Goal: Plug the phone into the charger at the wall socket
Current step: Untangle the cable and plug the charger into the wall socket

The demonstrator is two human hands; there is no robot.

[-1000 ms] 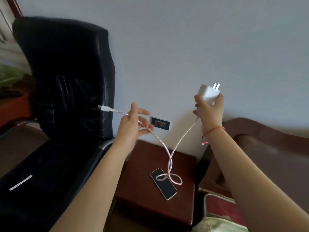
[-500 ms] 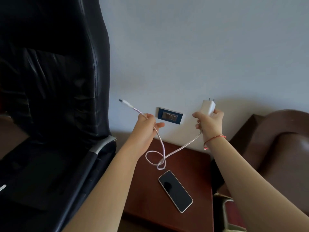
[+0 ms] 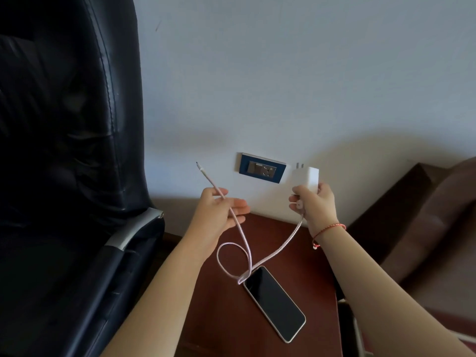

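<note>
A phone [image 3: 275, 302] with a dark screen lies face up on a red-brown side table [image 3: 221, 313]. My right hand [image 3: 315, 204] grips a white charger block [image 3: 307, 177], prongs pointing up-left, just right of the blue wall socket [image 3: 262, 168] and apart from it. From the block a pink braided cable [image 3: 233, 256] hangs in a loop that touches the phone's top end. My left hand [image 3: 219, 217] holds the cable near its free plug, which sticks up to the left of the socket.
A black leather office chair [image 3: 69, 155] with a silver armrest stands close on the left of the table. A brown sofa [image 3: 427, 228] is on the right. The pale wall lies straight ahead.
My view has closed in on the socket. The charger block has come lower and nearer the socket's right edge. The cable loop has dropped onto the phone's top end.
</note>
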